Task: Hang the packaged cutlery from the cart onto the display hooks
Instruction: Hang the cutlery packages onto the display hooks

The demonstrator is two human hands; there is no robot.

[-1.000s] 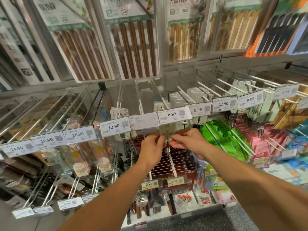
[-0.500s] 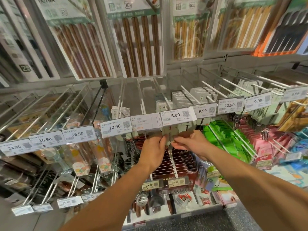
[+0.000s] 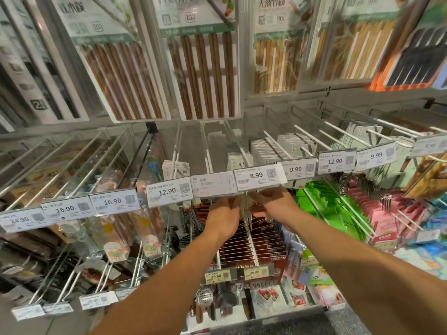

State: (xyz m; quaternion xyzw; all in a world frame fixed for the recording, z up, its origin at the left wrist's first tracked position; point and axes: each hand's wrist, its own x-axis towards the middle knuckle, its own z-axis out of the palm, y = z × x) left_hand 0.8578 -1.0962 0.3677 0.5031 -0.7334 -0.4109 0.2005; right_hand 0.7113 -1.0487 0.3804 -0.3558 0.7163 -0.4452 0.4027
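1. We face the display rack (image 3: 72,131), w/ big chopstick packs (image 3: 200,56) hung across the top so the tall items sit clear of the smaller rows below.
2. Mid row: white hooks (image 3: 312,141) run out toward us, each ending in a price tag; the carded packs (image 3: 266,148) on them sit pushed to the back, leaving the front of each hook free for loading.
3. Our two forearms reach in together under the 8.99 tag (image 3: 260,176), prob. because the hook tip sits right behind that tag & needs both hands to line up the card's hole.
4. Left hand (image 3: 223,218) has fingers curled up at the left edge of the packaged cutlery (image 3: 246,211); right hand (image 3: 273,206) pinches it from the right side, fingers bent over its top.
5. The pack hangs between the two hands, touching both, its upper part hidden behind the tag, a thin metal piece dangling below.
6. We can't tell if the hole is on the hook yet. The cart isn't in view.
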